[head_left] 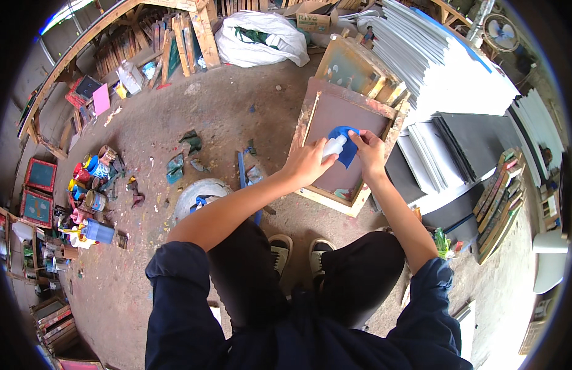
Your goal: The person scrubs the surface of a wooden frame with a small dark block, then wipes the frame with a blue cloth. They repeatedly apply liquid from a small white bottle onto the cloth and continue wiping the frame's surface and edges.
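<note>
A blue, limp piece of cloth [347, 159] hangs above the brown-grey panel of a paint-stained wooden frame [323, 200], pinched at its far right edge by the right hand's [369, 151] thumb and fingers. The left hand [307, 161] grasps a small white plastic bottle [334, 147], tilted with its narrow end toward the cloth, probably so its contents can reach the fabric. Holding the cloth by its edge likely leaves its middle free.

On the far side, a greenish framed panel [342, 60] adjoins the frame, perhaps supporting it. To the left, near the left forearm, a round pale tub [186, 194] bears something blue; whether inside or on top, I cannot tell. Far off, a white plastic sack [233, 44] holds dark green material [256, 38]; the brown cardboard box's [313, 23] contents are unclear.
</note>
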Demonstrator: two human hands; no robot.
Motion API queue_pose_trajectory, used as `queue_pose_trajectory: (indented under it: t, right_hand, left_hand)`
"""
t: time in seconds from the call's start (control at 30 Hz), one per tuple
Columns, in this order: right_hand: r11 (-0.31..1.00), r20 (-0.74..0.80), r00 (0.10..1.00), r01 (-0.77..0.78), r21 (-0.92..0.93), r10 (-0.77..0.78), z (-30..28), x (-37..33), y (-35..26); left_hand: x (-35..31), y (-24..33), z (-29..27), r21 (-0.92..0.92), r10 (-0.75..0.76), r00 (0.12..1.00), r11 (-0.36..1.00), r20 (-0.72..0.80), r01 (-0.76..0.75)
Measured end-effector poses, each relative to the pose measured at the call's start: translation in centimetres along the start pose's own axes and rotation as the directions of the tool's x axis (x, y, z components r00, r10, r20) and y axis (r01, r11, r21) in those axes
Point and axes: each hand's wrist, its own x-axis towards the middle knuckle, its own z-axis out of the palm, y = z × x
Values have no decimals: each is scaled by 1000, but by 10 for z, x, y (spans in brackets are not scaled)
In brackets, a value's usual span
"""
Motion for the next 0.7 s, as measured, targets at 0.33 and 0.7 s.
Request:
queue_pose_trajectory:
  t: [0.33, 0.7]
  right_hand:
    - [974, 35, 985, -163, -156, 171, 13, -29, 20]
    - [923, 163, 919, -375, 89, 358, 21, -31, 30]
  left_hand:
    - [-6, 3, 1, 223, 12, 998, 975, 54, -24]
    - [0, -12, -7, 397, 17, 984, 914, 178, -87]
